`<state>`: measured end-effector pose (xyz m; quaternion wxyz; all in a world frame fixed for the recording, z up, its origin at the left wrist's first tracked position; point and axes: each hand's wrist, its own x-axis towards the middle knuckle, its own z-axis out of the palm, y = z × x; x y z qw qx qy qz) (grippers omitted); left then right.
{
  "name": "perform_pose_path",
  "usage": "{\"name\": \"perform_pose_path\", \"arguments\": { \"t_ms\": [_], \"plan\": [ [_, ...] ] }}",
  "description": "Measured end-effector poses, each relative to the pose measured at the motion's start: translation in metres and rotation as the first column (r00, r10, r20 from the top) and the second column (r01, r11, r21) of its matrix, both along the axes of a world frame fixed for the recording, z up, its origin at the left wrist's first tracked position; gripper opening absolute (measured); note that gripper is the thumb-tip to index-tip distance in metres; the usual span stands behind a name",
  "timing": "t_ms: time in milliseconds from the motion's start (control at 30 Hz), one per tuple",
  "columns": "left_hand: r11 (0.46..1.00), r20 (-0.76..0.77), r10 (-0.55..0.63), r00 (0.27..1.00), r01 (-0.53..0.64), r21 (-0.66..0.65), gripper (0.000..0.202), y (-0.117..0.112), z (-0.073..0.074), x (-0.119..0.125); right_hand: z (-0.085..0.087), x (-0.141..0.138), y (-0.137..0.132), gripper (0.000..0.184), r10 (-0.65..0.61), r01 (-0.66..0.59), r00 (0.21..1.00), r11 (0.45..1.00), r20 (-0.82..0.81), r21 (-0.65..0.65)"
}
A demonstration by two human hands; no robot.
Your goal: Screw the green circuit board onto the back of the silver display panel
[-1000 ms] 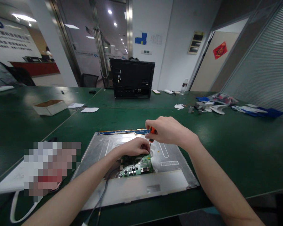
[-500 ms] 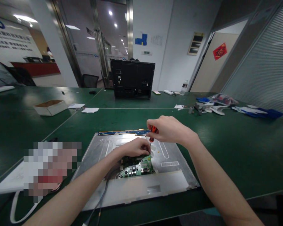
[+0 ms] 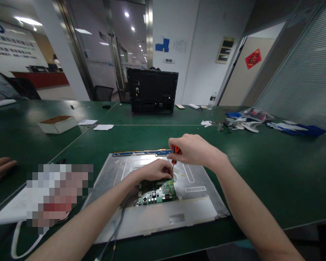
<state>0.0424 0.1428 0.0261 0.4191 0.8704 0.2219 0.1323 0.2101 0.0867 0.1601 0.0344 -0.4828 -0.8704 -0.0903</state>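
My right hand (image 3: pixel 194 148) is wrapped round a red and black screwdriver (image 3: pixel 176 149), its shaft pointing down at the upper right corner of a green circuit board (image 3: pixel 157 192). Beside the shaft's lower end, my left hand (image 3: pixel 159 169) has its fingers pinched together at the board's far edge; what they hold, if anything, is hidden. Under the board lies a silver metal display panel (image 3: pixel 195 210), with a blue circuit strip (image 3: pixel 141 153) along its far edge. Dark cables (image 3: pixel 119 224) run from the board over the panel's near side.
A black monitor housing (image 3: pixel 153 92) stands at the back. An open white box (image 3: pixel 58 125) and papers lie at left, near a pixelated area. Another person's hand (image 3: pixel 1 170) rests at the left edge. Tools, bags and a bottle (image 3: pixel 212 100) are at the far right.
Another person's hand has come into view at the left edge. My two hands and the screwdriver stay almost where they were.
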Motion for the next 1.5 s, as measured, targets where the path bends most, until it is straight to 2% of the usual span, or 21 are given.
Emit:
{"name": "perform_pose_path", "arguments": {
  "t_ms": [300,433,633,1067,1200,1300,1500],
  "plan": [
    [1.0,0.021,-0.024,0.999,0.024,-0.013,0.006,0.0037,-0.0046,-0.0007,-0.0006,0.0005,-0.0006,0.018,0.052,-0.053,0.999,0.998,-0.016,-0.042],
    [1.0,0.012,-0.019,1.0,0.019,-0.007,0.007,0.0039,-0.0044,-0.001,0.0019,0.0,-0.0017,0.023,0.007,-0.007,1.0,1.0,0.015,-0.009],
    [0.999,-0.004,-0.016,1.0,0.016,0.04,0.006,0.0041,-0.0023,-0.001,0.0043,-0.0006,-0.0037,0.017,0.021,-0.021,0.999,1.0,0.03,-0.009],
    [1.0,-0.012,-0.016,1.0,0.016,0.011,0.009,0.0039,-0.0037,-0.0011,0.0012,-0.0023,-0.0016,0.023,-0.002,0.002,1.0,1.0,0.018,-0.02],
    [1.0,-0.018,0.006,1.0,-0.006,0.029,0.007,0.0011,0.0011,-0.0008,0.0002,-0.0002,-0.0006,0.016,0.039,-0.039,0.999,0.999,-0.002,-0.035],
    [1.0,-0.009,0.003,1.0,-0.003,0.028,0.006,0.001,0.0018,-0.0009,-0.0007,0.0014,-0.0001,0.02,0.073,-0.074,0.997,0.997,-0.023,-0.037],
    [1.0,0.006,-0.023,1.0,0.023,0.015,0.008,0.0043,-0.0028,-0.0015,0.0015,0.0015,-0.0012,0.02,0.023,-0.023,1.0,0.999,0.01,-0.025]
  ]
}}
